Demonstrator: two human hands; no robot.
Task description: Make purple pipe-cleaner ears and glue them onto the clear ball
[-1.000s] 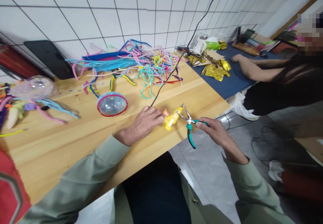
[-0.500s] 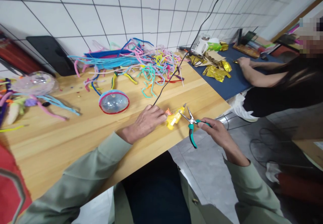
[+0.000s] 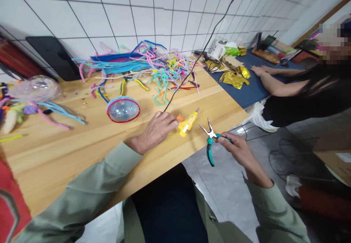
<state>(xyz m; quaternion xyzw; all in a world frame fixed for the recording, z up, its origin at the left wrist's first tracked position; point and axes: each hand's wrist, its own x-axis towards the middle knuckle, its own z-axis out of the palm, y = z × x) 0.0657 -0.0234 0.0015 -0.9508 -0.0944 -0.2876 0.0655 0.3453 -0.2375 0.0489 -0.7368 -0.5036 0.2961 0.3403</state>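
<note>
My left hand (image 3: pixel 157 131) is closed at the rear end of a small yellow glue gun (image 3: pixel 187 124), just above the wooden table. The gun's metal nozzle points up and to the right, and its black cord runs past my fingers. In my right hand (image 3: pixel 238 146) is a pair of needle-nose pliers (image 3: pixel 211 135) with teal-and-black handles, held by one handle only. The jaws are spread and the other handle hangs down. A gap separates the pliers from the nozzle. Left of my left hand sits a clear plastic dome (image 3: pixel 123 110) with a red rim.
Colourful pipe cleaners (image 3: pixel 123 65) lie piled along the tiled wall, with yellow-handled pliers (image 3: pixel 141 84) before them. A dark phone (image 3: pixel 53 58) leans at the back left. Gold foil (image 3: pixel 236 78) lies near the blue mat (image 3: pixel 255 93), where a co-worker's hands (image 3: pixel 260 71) rest.
The pliers have moved off from the glue gun's nozzle, slightly down and to the right. The glue gun has shifted slightly left. The co-worker's hands have moved on the blue mat.
</note>
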